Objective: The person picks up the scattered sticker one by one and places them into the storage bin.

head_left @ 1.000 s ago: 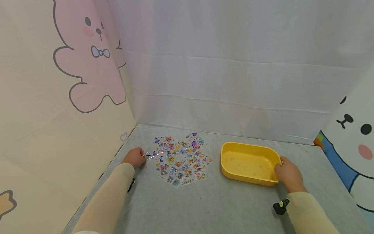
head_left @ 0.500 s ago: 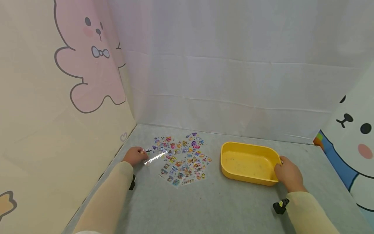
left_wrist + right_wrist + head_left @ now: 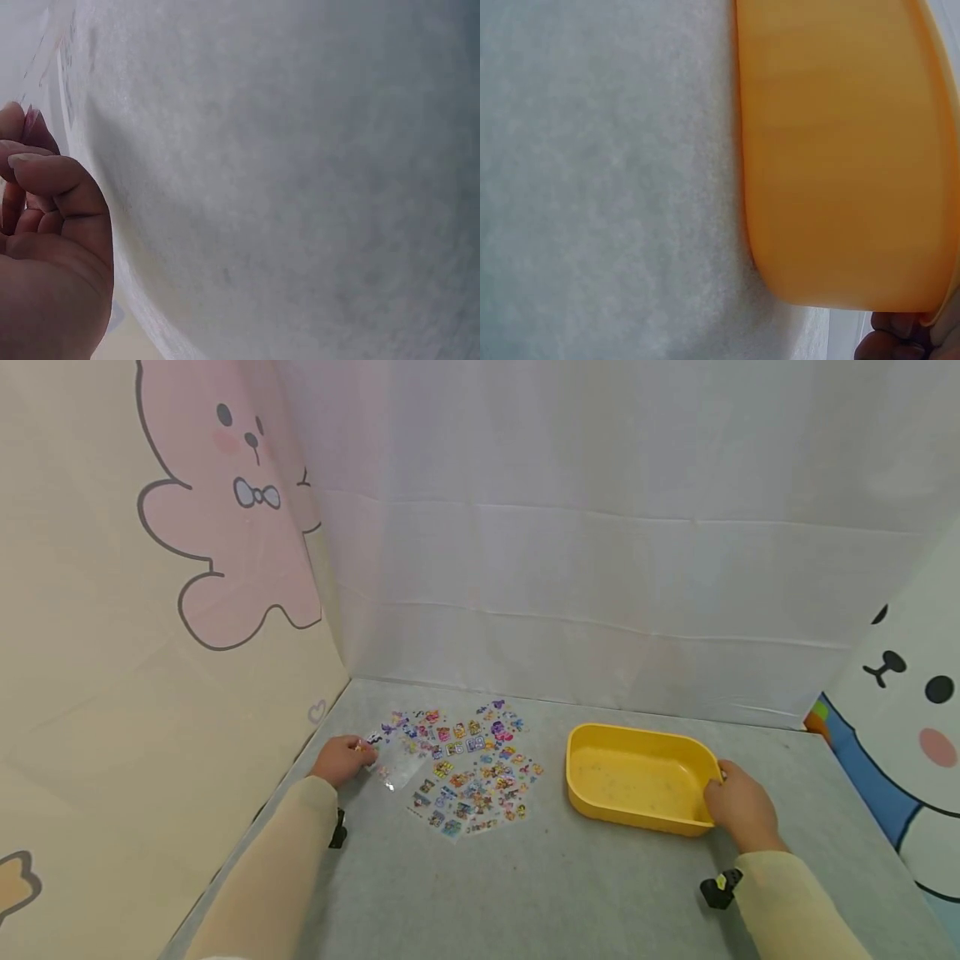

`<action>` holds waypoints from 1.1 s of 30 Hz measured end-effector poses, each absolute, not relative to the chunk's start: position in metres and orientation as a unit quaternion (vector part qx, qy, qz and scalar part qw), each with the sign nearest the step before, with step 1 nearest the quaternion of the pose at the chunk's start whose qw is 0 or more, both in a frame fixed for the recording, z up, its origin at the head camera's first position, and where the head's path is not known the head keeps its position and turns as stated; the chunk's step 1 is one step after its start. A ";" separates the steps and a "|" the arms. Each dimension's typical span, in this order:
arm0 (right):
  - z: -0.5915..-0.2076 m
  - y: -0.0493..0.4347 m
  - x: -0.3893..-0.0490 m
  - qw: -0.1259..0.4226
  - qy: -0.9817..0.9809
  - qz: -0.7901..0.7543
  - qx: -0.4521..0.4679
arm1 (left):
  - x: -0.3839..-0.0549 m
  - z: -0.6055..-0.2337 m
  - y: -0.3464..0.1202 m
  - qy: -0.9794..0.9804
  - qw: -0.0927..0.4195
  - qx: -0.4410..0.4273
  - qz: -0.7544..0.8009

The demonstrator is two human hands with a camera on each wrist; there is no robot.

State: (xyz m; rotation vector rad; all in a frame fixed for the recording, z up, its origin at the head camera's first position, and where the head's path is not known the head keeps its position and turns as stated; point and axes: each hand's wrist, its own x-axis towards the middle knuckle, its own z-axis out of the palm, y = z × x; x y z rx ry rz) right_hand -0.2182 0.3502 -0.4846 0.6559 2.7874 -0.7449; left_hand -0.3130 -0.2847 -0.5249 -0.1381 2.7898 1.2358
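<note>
My left hand (image 3: 341, 762) pinches the edge of a clear sticker sheet (image 3: 401, 766) between curled fingers and thumb, at the left of the table. The sheet reaches over the left side of several other see-through sticker sheets (image 3: 480, 789), fanned out and printed with small colourful cartoon figures. In the left wrist view, the thumb and fingers (image 3: 64, 187) are bent together near the tabletop. To the right stands a shallow yellow plastic tub (image 3: 637, 814) with nothing in it. My right hand (image 3: 742, 810) grips the rim at its right end; the right wrist view shows the tub's outer wall (image 3: 847, 172).
A grey-white cloth (image 3: 480, 902) covers the table. Pale curtains stand close behind (image 3: 570, 610) and to the left, the left one printed with a pink bear (image 3: 225, 527). Another printed bear (image 3: 918, 727) is at the right edge.
The clear sheet in my left hand has tilted from edge-on to flatter, its glare fading and its printed figures showing. The right hand and the tub have stayed in place.
</note>
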 end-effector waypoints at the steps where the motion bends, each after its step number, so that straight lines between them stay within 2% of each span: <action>1: -0.485 0.350 -0.218 0.091 0.939 -0.250 0.220 | -0.314 -0.526 -0.285 0.910 0.048 -0.051 0.409; 11: -0.485 0.352 -0.221 0.092 0.939 -0.247 0.221 | -0.315 -0.519 -0.269 0.870 0.062 -0.083 0.482; 19: -0.487 0.352 -0.222 0.089 0.940 -0.248 0.216 | -0.310 -0.514 -0.245 0.771 0.093 -0.080 0.624; 33: -0.486 0.353 -0.222 0.086 0.940 -0.250 0.215 | -0.298 -0.510 -0.191 0.723 0.146 -0.067 0.672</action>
